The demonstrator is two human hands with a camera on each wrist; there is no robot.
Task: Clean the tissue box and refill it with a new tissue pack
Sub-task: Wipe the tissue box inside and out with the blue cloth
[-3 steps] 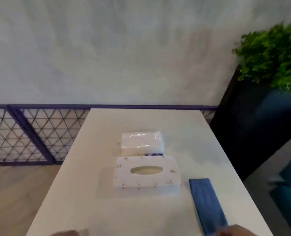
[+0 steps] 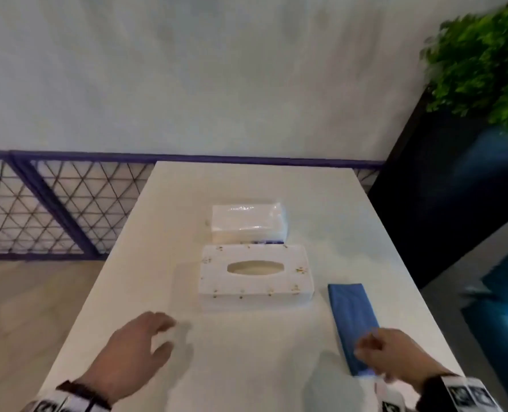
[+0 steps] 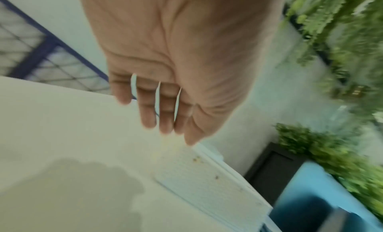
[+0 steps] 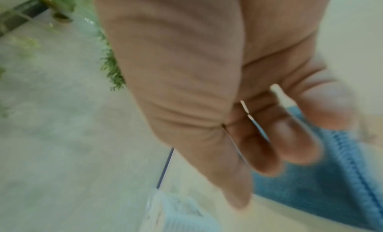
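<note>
A white tissue box [image 2: 255, 276] with brown specks and an oval slot lies mid-table; its speckled side [image 3: 209, 183] shows in the left wrist view. Behind it sits a clear-wrapped new tissue pack [image 2: 248, 223]. A folded blue cloth [image 2: 350, 316] lies to the box's right, also seen as blue cloth [image 4: 323, 178] in the right wrist view. My left hand [image 2: 145, 340] hovers over the table, near and left of the box, fingers relaxed and holding nothing. My right hand [image 2: 377, 355] is over the cloth's near end, fingers loosely bent; I cannot see a grip.
The white table [image 2: 246, 185] runs away from me to a purple-framed mesh railing [image 2: 53, 203]. A dark planter [image 2: 442, 179] with green foliage [image 2: 484, 60] stands at the right, with a blue seat [image 2: 502, 322] below it.
Both hands have come forward into view from the bottom edge: the left toward the box, the right onto the cloth's near end. Box, pack and cloth have not moved.
</note>
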